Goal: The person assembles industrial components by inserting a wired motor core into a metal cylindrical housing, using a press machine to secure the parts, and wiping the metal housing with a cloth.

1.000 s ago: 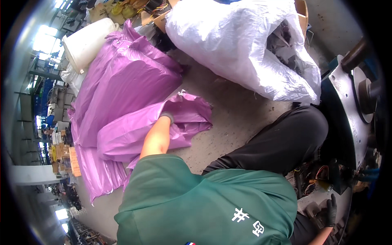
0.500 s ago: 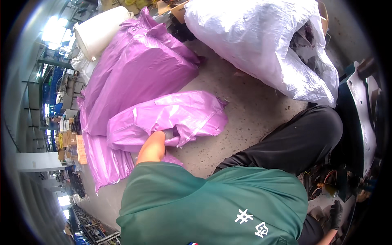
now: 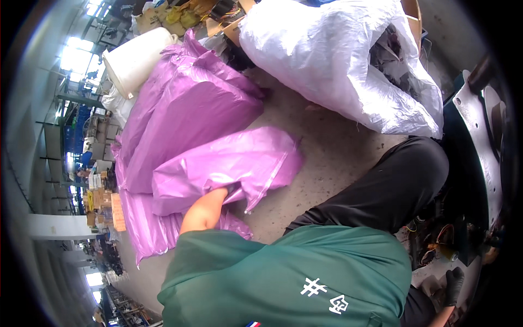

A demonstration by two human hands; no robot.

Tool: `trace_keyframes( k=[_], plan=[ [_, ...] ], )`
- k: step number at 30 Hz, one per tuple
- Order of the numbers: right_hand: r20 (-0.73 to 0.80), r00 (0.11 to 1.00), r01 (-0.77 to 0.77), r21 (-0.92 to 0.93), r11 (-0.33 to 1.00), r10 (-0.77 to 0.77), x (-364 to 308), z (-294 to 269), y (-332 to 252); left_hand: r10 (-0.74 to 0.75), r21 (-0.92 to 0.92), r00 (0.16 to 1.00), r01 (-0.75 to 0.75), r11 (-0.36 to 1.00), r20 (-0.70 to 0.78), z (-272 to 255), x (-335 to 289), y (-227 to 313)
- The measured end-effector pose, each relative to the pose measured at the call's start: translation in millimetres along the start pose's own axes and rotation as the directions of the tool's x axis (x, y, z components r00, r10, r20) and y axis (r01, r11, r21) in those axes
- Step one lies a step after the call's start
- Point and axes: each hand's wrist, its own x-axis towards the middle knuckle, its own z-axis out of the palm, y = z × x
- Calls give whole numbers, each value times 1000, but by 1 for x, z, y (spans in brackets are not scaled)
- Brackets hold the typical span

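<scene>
Left hand: sunk in the mouth of a small purple bag (image 3: 229, 161), fingers hidden by the plastic; grip cannot be told. Left forearm (image 3: 204, 210): bare, entering the bag from below.
Small purple bag: on the floor (image 3: 321, 152), in front of the person, its left part against a large purple bag (image 3: 190, 120).
Right hand (image 3: 454, 286): dark-gloved, far lower right, near wires (image 3: 445, 237); fingers look curled, too small to tell whether grasping anything.
White bucket (image 3: 136, 60): tilted, beside the large purple bag.
White sack (image 3: 316, 60): upper right, mouth open, dark contents showing.
</scene>
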Motion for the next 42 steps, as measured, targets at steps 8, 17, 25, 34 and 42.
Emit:
trace_keyframes(
  k=[8, 17, 25, 34, 42],
  plan=[
    [33, 989, 141, 78, 987, -144, 31, -3, -10, 276, -249, 885, -383, 890, -375, -61, -25, 159],
    [152, 976, 169, -94, 981, -154, 45, -9, 17, 211, -214, 345, -856, 470, -915, -134, -187, 174],
    [135, 991, -6, 76, 997, -4, 68, -13, -9, -972, -859, 144, 455, 234, -188, 173, -131, -113],
    [136, 961, -266, 193, 944, 242, 59, -16, -45, -574, -396, 585, -417, -819, 572, 296, -71, -144],
    [134, 905, -426, 294, 856, 404, 39, -9, -46, -543, -302, 616, -457, -837, 571, 308, -38, -213]
  ],
)
